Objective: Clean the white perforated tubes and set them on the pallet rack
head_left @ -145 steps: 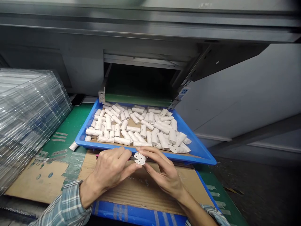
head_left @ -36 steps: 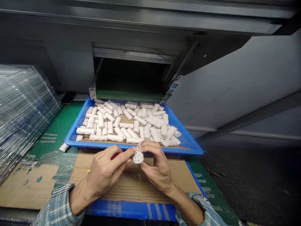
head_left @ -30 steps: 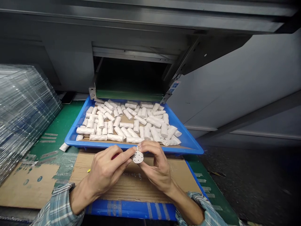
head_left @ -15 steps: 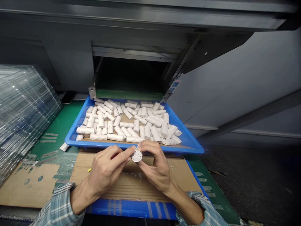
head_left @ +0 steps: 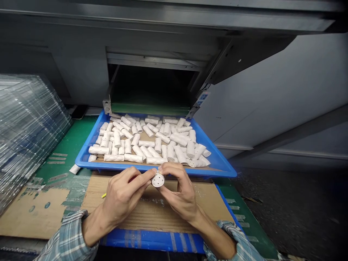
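Between my two hands is a short white paper tube (head_left: 158,180), its round end with small dark holes turned toward me. My right hand (head_left: 179,192) pinches it from the right, thumb below and fingers on top. From the left, my left hand (head_left: 126,192) has its fingertips closed against the tube's upper left side. Much of the tube's length is hidden behind its end face. Just beyond my fingers lies a blue tray (head_left: 125,166) with many similar white tubes (head_left: 153,160) scattered in it.
Cardboard (head_left: 146,214) lies under my hands. A green conveyor belt (head_left: 150,108) comes out of a metal opening behind the tray. At the left stands a stack of clear plastic (head_left: 29,123), with a dark phone-like object (head_left: 79,112) beside it. One loose tube (head_left: 74,169) rests left of the tray.
Both hands hold nearly the same place. The tube's end face has tipped very slightly; nothing was taken up or let go.
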Motion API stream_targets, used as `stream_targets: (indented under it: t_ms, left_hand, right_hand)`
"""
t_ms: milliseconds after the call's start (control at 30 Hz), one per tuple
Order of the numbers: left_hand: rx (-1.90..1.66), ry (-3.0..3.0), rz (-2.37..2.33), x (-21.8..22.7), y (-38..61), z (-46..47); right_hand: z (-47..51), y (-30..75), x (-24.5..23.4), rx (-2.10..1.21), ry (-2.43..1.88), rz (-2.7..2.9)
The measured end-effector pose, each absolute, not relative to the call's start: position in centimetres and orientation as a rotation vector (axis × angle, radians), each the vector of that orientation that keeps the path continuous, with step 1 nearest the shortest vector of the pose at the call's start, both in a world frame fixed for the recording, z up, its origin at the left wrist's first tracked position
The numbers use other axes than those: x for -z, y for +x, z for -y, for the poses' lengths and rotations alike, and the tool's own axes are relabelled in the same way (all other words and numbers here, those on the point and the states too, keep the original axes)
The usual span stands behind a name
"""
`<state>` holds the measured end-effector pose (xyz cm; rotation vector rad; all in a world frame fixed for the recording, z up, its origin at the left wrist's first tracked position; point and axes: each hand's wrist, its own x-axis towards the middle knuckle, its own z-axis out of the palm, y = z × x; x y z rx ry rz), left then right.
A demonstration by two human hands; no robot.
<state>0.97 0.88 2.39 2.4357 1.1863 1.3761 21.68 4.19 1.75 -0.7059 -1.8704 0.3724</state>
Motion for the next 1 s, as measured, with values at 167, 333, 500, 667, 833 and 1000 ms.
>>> stream_targets:
  t_ms: [167,333,500,667,833,1000]
  left_hand:
    - [-1.385,2.486,-1.195,-2.43,1.08,-0.89]
    - [-1.377,2.483,-1.198,-2.37,1.04,-0.89]
    - [-1.387,2.459,-1.193,-2.43,1.02,-0.84]
    - [-1.381,2.437,-1.188,-2.33,0.97,-0.84]
    - [-1.368,2.501,-1.261,-2.04,0.89,-1.05]
    - [-1.421,2.632,-1.359,-2.22,0.71,-1.07]
  right_hand:
    - [-4.38,21.88,-1.62,-0.329,-0.717,1.86]
    - [-4.5,22.01,-1.66,-0.298,-0.708,1.869]
    - [-4.42,21.98,-1.79,-0.276,-0.702,1.876]
    - [-4.41,22.0,-1.78,-0.228,-0.698,1.888]
    - [-4.43,21.86,-1.88,-0.24,-0.719,1.899]
    - [-4.28,21.84,-1.77,-0.3,-0.72,1.888]
